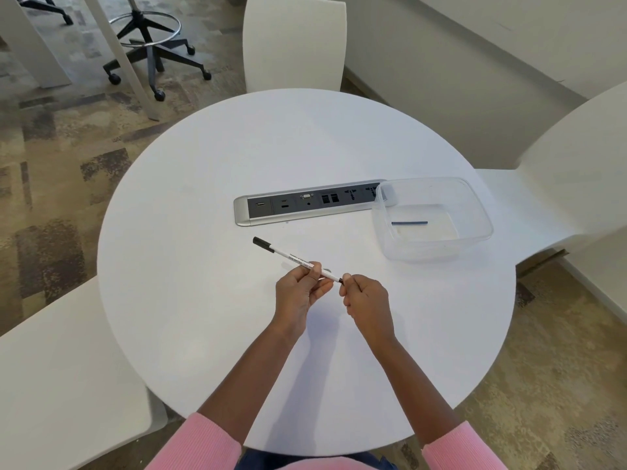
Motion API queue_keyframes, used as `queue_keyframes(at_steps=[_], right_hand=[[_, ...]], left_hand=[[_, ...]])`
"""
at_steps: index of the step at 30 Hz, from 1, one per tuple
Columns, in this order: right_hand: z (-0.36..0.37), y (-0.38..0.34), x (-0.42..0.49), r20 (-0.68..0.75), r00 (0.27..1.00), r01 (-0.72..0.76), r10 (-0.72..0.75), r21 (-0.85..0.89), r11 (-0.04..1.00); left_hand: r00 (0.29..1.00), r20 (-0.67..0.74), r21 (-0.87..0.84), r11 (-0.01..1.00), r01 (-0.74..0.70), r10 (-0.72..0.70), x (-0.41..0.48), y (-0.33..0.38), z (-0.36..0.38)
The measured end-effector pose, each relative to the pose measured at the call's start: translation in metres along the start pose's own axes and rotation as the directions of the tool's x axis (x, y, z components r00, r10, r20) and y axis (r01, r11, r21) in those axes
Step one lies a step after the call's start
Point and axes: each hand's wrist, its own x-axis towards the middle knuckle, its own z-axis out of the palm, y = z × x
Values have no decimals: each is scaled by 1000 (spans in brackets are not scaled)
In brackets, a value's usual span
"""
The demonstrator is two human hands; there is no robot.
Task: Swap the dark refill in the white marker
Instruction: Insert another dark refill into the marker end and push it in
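Note:
A white marker with a black cap at its far left end is held just above the round white table. My left hand grips its barrel near the right end. My right hand pinches the dark end piece at the marker's right tip, and the fingers hide most of that piece. A dark blue refill lies flat inside a clear plastic container to the right, apart from both hands.
A grey power and data socket strip is set into the table's middle, its right end under the container's corner. White chairs stand around the table. A wheeled stool stands on the carpet at the far left.

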Motion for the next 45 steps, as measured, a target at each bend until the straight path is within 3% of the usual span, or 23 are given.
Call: queue_keyframes(at_steps=[4,6,8,11,14,17,20,24,28,30,33,35,37,38,40,41,43,45], right_hand=[[-7,-5,4,165,949,-303,269,237,923],[-11,-7,4,238,931,-338,278,264,904],[-12,-6,1,229,953,-246,199,202,948],[-9,-1,-8,112,993,25,-22,-30,999],[-8,4,-12,65,966,256,-249,-334,907],[-8,9,-11,80,937,340,-341,-442,830],[-6,12,-9,75,943,327,-325,-402,855],[-1,9,-4,50,991,128,-122,-123,984],[-5,-1,0,182,973,-173,140,184,968],[-10,-4,3,312,918,-340,244,304,890],[-18,-4,6,535,774,-605,337,470,643],[-20,-4,6,600,726,-671,336,512,536],[-18,-5,6,562,759,-627,327,499,598],[-16,-5,5,488,812,-549,320,455,701],[-11,-4,1,268,940,-276,213,226,934],[-9,-2,-1,170,980,-121,107,74,990],[-7,2,-5,92,988,139,-124,-183,973],[-7,7,-6,78,965,261,-250,-323,910]], left_hand=[[1000,29,36,999,-13,12,-2,0,0],[999,34,55,998,-13,12,-1,1,-1],[1000,22,55,998,-16,15,-1,3,-1],[1000,-2,4,1000,-13,13,0,6,0],[1000,1,-13,1000,-3,3,1,8,2],[1000,30,-10,1000,8,-8,0,9,3],[998,61,-14,1000,19,-18,-1,9,5],[997,73,-3,1000,2,-2,-2,9,7],[994,103,22,999,-29,27,-1,8,5],[993,113,42,998,-37,32,-1,8,4],[990,133,110,992,-67,52,1,8,4],[987,144,156,984,-87,64,3,10,3],[988,137,159,982,-98,77,5,12,3],[989,127,141,985,-98,80,5,12,3],[993,93,98,991,-87,78,6,11,3],[995,74,81,994,-77,71,6,10,3],[997,49,57,997,-59,57,5,8,4],[998,41,47,998,-50,48,4,6,5]])
